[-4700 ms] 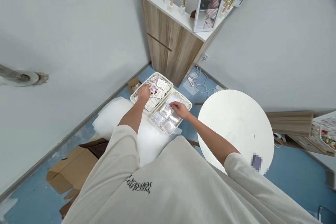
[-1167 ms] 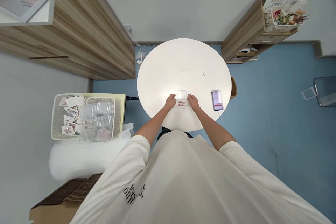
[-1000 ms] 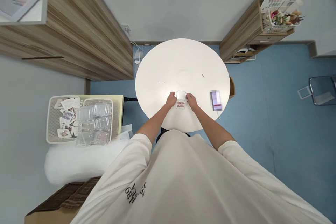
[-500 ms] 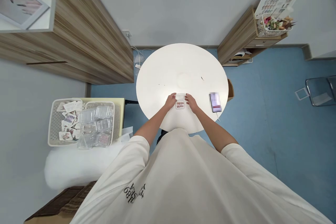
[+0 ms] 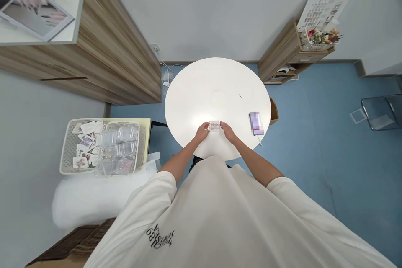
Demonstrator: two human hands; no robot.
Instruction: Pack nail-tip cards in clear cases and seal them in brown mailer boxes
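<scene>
A small clear plastic box [image 5: 214,126] sits near the front edge of the round white table [image 5: 216,75]. Small reddish pieces, which look like false nails, show through it in rows. My left hand [image 5: 202,131] has its fingertips on the box's left side. At the right side, the fingers of my right hand [image 5: 228,131] are curled against it. The box is pinched between both hands, and its lid appears folded down over the contents. The exact finger contact is too small to make out.
A phone [image 5: 256,124] with a cable lies on the table's right. To my left, one white basket [image 5: 65,150] holds printed cards, and another basket [image 5: 138,132] holds clear plastic boxes. A wood-grain cabinet [image 5: 125,46] rises at the left, a smaller cabinet [image 5: 282,50] at the back right.
The box's lid stood open behind the base earlier; now it is folded down over it. My hands have moved in with it and remain at the box's sides. The view has shifted slightly.
</scene>
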